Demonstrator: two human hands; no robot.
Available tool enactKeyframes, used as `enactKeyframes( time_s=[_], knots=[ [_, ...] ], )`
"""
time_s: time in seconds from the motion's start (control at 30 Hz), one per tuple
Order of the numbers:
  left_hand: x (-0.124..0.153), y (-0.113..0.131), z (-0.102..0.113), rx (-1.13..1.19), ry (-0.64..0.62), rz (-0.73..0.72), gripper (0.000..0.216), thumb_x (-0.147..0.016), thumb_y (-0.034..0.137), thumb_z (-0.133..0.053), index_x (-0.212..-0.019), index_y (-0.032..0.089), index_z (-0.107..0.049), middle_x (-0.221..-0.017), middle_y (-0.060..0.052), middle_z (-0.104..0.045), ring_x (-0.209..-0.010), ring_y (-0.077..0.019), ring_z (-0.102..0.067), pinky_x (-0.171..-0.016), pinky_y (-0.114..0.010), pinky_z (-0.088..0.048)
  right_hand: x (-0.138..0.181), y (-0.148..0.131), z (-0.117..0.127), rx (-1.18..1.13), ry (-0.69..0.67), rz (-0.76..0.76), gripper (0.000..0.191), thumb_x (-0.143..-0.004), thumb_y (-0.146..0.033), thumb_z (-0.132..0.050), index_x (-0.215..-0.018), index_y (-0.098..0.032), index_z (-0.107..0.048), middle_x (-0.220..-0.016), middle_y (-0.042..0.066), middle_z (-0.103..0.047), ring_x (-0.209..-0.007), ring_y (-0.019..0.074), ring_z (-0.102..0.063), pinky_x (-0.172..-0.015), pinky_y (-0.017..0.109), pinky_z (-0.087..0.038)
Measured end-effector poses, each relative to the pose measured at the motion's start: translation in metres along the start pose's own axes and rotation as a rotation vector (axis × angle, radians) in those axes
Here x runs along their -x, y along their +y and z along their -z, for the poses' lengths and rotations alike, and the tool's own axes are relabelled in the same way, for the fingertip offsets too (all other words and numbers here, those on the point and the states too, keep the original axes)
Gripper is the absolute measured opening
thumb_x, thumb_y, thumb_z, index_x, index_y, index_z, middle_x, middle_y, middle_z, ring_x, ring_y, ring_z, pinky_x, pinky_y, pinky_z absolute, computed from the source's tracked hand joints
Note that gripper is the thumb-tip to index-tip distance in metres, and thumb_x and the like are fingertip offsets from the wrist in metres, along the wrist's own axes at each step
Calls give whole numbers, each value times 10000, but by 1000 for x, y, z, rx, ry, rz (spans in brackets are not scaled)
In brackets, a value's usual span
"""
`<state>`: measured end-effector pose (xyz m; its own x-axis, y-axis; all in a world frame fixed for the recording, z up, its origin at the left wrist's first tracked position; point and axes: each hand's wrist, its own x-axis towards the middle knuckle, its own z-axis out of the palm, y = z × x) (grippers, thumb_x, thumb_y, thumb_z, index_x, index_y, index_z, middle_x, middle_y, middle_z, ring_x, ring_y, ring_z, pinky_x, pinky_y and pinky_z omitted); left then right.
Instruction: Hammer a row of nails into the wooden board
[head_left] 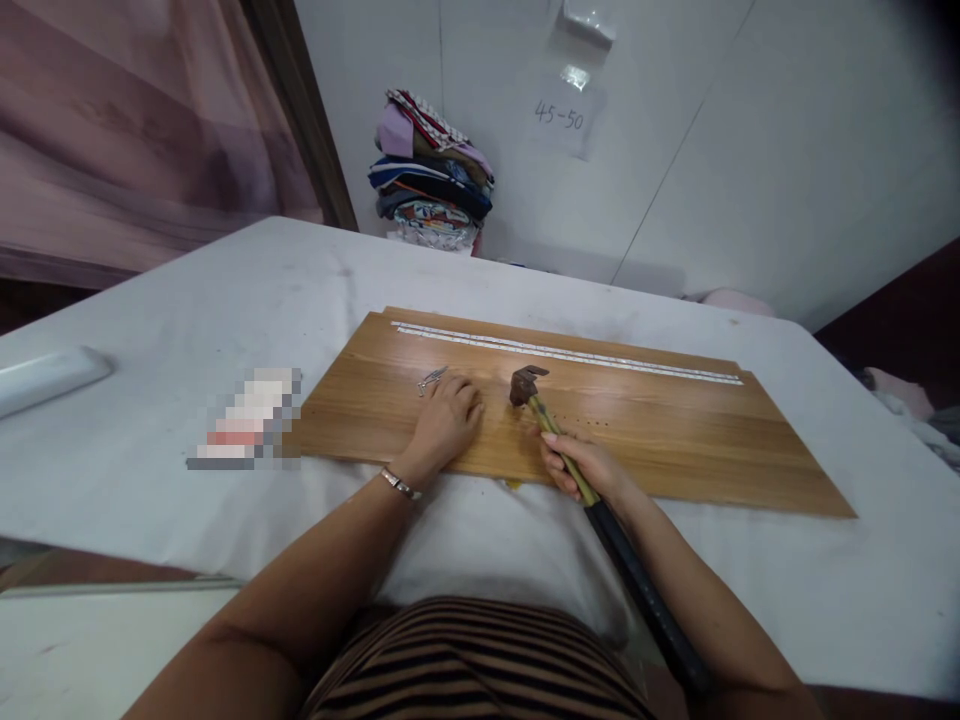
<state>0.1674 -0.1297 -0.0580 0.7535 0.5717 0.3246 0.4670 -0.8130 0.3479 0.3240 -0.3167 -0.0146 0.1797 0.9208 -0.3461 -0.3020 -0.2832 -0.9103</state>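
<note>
A long wooden board [675,440] lies across a white-covered table [187,300]. My right hand [585,465] is closed around the shaft of a hammer [529,385], whose metal head rests on the board just ahead of my fingers. My left hand [446,420] rests on the board to the left of the hammer head, fingers curled down; what is under them is hidden. A few small nails [431,380] lie on the board just beyond my left hand. A silvery strip [570,352] runs along the board's far edge.
A blurred-out small object [247,420] lies on the table left of the board. A white curved object [45,375] sits at the far left edge. A pile of folded cloth [431,175] stands against the white wall behind the table.
</note>
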Motion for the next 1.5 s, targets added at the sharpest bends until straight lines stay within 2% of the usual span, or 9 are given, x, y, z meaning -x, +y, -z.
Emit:
enactKeyframes(
  time_s=[0.2, 0.4, 0.6, 1.07, 1.5],
  knots=[
    [0, 1, 1, 4, -4, -3, 202, -955, 256, -525, -1010, 183, -706, -1243, -139, -694, -1255, -300, -579, -1132, -508, -414, -2, 2, 1, 19, 2, -6, 421, -733, -546, -748, -831, -233, -484, -541, -113, -488, -310, 49, -361, -295, 204, -253],
    [0, 1, 1, 10, 13, -1, 196, -950, 263, -526, -989, 205, -708, -1233, -126, -689, -1233, -295, -583, -1143, -520, -408, -1, 2, 3, 38, 1, -6, 382, -773, -536, -721, -845, -234, -499, -531, -114, -467, -318, 55, -351, -296, 209, -268],
    [0, 0, -1, 20, 21, -8, 205, -952, 259, -521, -998, 203, -712, -1230, -132, -694, -1255, -307, -572, -1138, -527, -409, -1, 2, 3, 30, -4, 2, 411, -750, -553, -739, -797, -237, -480, -535, -109, -482, -312, 49, -354, -293, 204, -269],
    [0, 0, 0, 2, 3, -5, 203, -958, 266, -515, -987, 197, -703, -1235, -134, -690, -1245, -302, -575, -1134, -519, -411, 1, 0, 2, 13, 13, -1, 393, -767, -517, -737, -912, -230, -512, -551, -122, -473, -317, 54, -355, -297, 208, -256],
    [0, -1, -2, 2, 25, -6, 199, -952, 257, -528, -1010, 198, -709, -1231, -126, -696, -1243, -293, -586, -1130, -495, -422, -1, -1, 2, 11, -3, -4, 421, -743, -548, -751, -807, -233, -479, -529, -117, -477, -308, 49, -362, -294, 207, -254]
  ],
)
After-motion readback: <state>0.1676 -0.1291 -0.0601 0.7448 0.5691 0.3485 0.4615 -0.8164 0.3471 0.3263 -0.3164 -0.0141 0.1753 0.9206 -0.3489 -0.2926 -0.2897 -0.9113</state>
